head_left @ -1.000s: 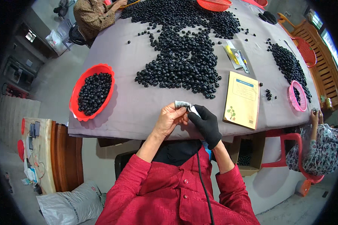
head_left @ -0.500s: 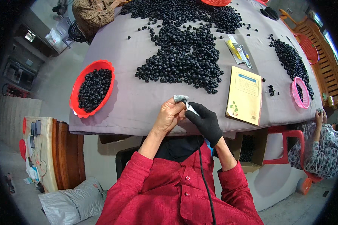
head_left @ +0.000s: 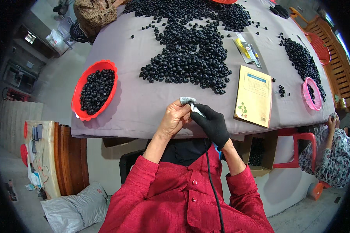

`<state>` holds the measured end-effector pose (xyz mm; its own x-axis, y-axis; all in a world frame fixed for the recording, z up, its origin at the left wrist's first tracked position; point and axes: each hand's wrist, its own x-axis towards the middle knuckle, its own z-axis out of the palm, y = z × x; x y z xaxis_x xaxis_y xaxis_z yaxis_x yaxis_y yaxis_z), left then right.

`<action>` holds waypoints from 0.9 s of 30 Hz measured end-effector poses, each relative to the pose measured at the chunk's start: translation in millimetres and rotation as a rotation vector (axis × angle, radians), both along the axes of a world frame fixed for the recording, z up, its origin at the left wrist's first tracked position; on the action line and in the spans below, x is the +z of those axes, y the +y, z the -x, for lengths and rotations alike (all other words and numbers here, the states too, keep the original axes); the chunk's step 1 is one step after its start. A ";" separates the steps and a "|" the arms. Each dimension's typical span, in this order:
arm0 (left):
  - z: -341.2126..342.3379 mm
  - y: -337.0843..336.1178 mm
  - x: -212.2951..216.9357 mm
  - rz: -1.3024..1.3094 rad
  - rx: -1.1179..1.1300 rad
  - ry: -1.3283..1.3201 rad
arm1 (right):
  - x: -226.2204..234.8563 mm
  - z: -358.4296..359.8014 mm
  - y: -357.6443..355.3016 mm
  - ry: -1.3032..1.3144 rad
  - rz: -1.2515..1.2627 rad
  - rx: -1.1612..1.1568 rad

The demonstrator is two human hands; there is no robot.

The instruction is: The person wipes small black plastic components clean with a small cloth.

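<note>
left hand [head_left: 174,118] and gloved right hand [head_left: 210,122] pinch a grey cloth [head_left: 187,101] (red basket [head_left: 81,86] holds black beads [head_left: 97,90]).

Grey-covered table [head_left: 144,112]. Large heap of small black round pieces [head_left: 190,58] at centre; second heap [head_left: 301,62] toward the right edge. Red scalloped basket [head_left: 94,90] at left, filled with black pieces. Small pink basket [head_left: 312,94] at right. Yellow booklet [head_left: 254,95] lying flat. Packaged tools [head_left: 247,47] beyond the booklet. White sack [head_left: 74,207] on the floor.
</note>
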<state>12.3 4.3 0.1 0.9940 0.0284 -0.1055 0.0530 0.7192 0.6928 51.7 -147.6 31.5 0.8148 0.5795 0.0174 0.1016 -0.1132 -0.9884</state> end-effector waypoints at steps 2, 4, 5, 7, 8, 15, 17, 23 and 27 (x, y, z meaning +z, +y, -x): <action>0.1 -0.7 0.8 0.009 -0.004 0.003 | -1.0 -0.6 -0.8 -0.012 0.002 -0.002; 0.2 -0.5 0.7 0.011 -0.006 0.012 | -1.6 -0.9 -1.2 -0.022 0.005 -0.005; 0.6 -0.1 1.0 0.012 -0.010 0.014 | -1.2 -0.7 -0.8 -0.019 0.017 -0.001; 1.2 0.3 2.3 -0.003 -0.002 0.030 | -0.8 -0.9 -0.5 -0.014 0.033 -0.002; 1.3 0.6 2.9 0.001 -0.007 0.032 | -0.8 -1.4 -0.3 -0.005 0.027 0.008; -0.6 0.5 4.0 0.007 -0.011 0.025 | -0.8 -4.2 -0.7 -0.033 0.078 0.018; -0.3 -0.8 2.4 0.018 -0.008 0.008 | -3.1 -4.2 -0.5 -0.033 0.046 0.023; -0.5 0.9 -5.8 0.031 -0.023 -0.037 | -2.5 -5.6 -0.6 0.027 -0.010 0.046; 1.6 0.1 -3.9 -0.011 0.009 -0.025 | 5.1 -7.4 -0.6 0.115 0.012 0.070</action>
